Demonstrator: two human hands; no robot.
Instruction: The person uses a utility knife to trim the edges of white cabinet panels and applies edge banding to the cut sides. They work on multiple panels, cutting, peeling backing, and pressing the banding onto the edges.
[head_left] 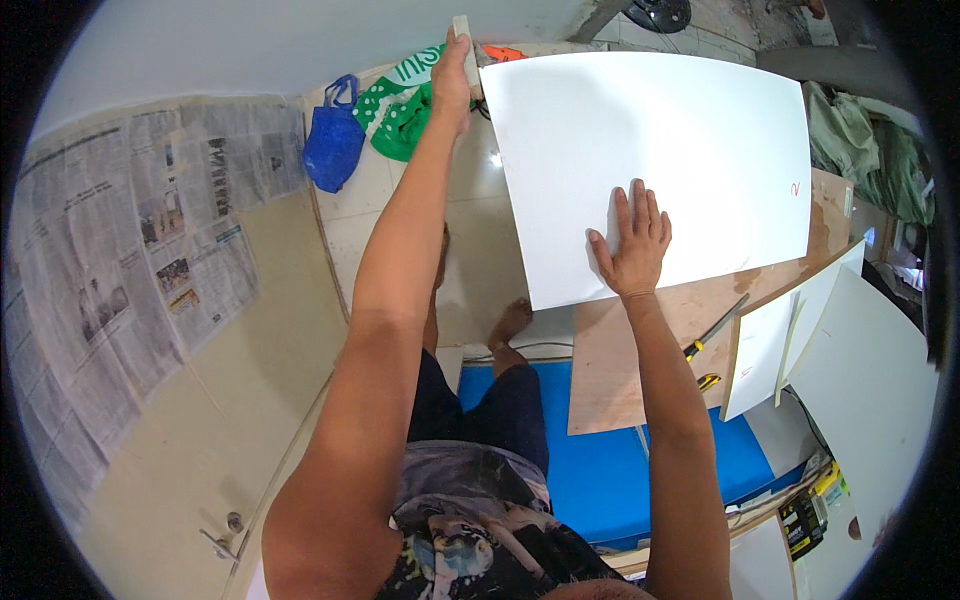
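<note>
A large white panel lies over a brown wooden board. My right hand rests flat on the panel near its front edge, fingers spread, holding nothing. With my left arm stretched far out, my left hand is closed around a narrow pale block beside the panel's far left corner. Most of the block is behind my fingers, so its exact kind does not show. Whether it touches the panel edge I cannot tell.
A file with a yellow handle and a yellow-black tool lie on the board. Smaller white panels stand at right. Blue bag and green bag sit by the wall. A door with newspaper is at left.
</note>
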